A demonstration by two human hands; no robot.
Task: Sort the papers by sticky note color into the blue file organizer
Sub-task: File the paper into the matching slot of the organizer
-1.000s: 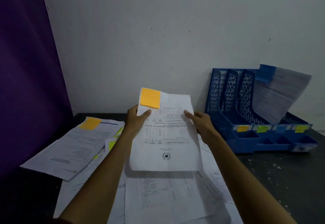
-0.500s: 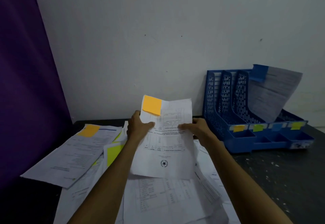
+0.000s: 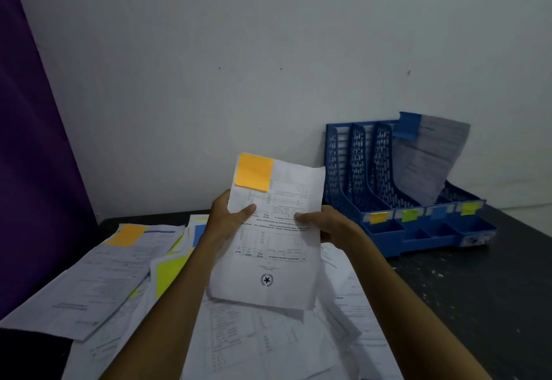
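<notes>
Aloft, orange-noted sheet (image 3: pixel 280 287) in tight grip of left hand (image 3: pixel 227 222) and right hand (image 3: pixel 332 226) — scattered papers (image 3: pixel 263 346) beneath.

orange-noted paper (image 3: pixel 270 248) in both hands

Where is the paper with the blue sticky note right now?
Head view, right side: the paper leans in the organizer by the wall, behind its blue label.

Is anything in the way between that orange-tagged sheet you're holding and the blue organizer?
Nothing visible does. The left hand and right hand hold the sheet in open air beside the organizer; its orange-labelled slot looks empty, the filed paper sits two slots over.
</notes>
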